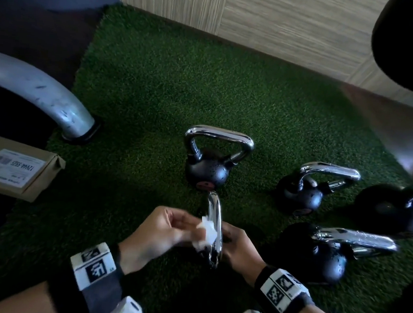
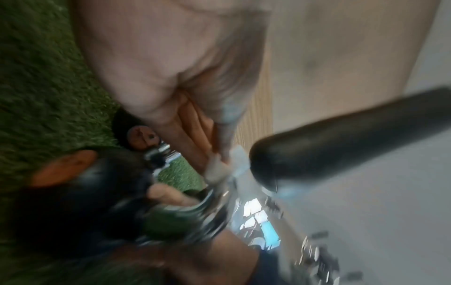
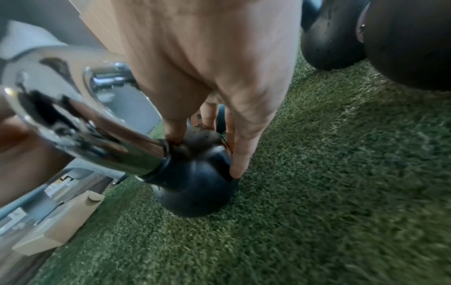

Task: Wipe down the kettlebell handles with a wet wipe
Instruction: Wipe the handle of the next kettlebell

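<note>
The nearest kettlebell stands on green turf (image 1: 144,83) with its chrome handle (image 1: 214,226) edge-on to me. My left hand (image 1: 195,225) pinches a crumpled white wet wipe (image 1: 206,232) against the left side of that handle. The blurred left wrist view shows the wipe (image 2: 217,169) held at the fingertips on the chrome handle (image 2: 212,212). On the handle's right side, my right hand (image 1: 234,239) holds the black ball. In the right wrist view, thumb and fingers (image 3: 238,167) straddle the ball (image 3: 195,183) below the handle (image 3: 85,119).
Another kettlebell (image 1: 207,171) stands upright just behind, and three more (image 1: 298,194) (image 1: 397,208) (image 1: 316,254) lie to the right. A curved metal tube (image 1: 41,91) and a cardboard box (image 1: 18,170) sit at the left. A wood-panelled wall (image 1: 283,22) backs the turf. A black padded bar (image 1: 409,43) hangs at top right.
</note>
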Available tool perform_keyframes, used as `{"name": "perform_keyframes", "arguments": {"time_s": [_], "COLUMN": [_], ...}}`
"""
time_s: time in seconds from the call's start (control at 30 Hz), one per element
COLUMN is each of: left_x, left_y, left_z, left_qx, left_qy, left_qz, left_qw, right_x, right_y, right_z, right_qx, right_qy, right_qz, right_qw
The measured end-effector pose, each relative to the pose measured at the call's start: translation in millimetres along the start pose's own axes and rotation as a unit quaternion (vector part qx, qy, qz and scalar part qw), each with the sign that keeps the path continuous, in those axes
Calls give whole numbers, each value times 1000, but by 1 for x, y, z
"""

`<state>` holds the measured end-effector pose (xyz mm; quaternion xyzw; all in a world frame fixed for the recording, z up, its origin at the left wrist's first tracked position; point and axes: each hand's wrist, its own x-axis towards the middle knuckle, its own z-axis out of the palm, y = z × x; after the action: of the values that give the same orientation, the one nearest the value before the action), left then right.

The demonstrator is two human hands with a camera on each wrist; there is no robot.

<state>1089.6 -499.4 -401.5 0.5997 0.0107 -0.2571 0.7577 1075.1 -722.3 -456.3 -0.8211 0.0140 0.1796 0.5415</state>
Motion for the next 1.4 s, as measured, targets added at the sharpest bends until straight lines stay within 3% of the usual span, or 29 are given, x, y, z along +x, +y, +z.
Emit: {"name": "perform_keyframes", "arguments": {"time_s": [0.07,0.2,0.33,0.5,0.7,0.77,0.83,0.93,1.0,1.1,1.4], "left_x": [-10,-19,-34,-35,-21,-17,-14,-9,-8,-11,-15], "left_y": [-8,-17,-26,-33,-38,-32,-26,-11,3,18,37], "left_z": [1,1,1,0,-12,-18,-23,-24,-18,-7,-2], "left_qx": [29,69,153,255,327,312,235,-1,-97,-126,-113], "left_qy": [-28,24,-56,-9,-34,5,56,81,64,28,-7], "left_qz": [7,90,104,182,190,164,138,68,21,-11,-42], "left_qw": [999,993,981,950,925,936,961,994,993,992,993], "right_x": [-3,1,2,4,1,4,4,-11,-25,-38,-30], "right_y": [-2,-4,-1,0,-3,2,-11,-57,-92,-118,-117], "right_z": [-1,-1,-1,2,-2,-9,-20,-36,-37,-25,-12], "right_qx": [16,-6,7,32,16,-11,-49,-75,-56,-37,29], "right_qy": [-3,5,8,11,0,28,99,186,139,37,118], "right_qz": [-3,-3,13,22,44,58,47,-61,-142,-157,-138], "right_qw": [1000,1000,1000,999,999,998,993,978,978,986,983]}}
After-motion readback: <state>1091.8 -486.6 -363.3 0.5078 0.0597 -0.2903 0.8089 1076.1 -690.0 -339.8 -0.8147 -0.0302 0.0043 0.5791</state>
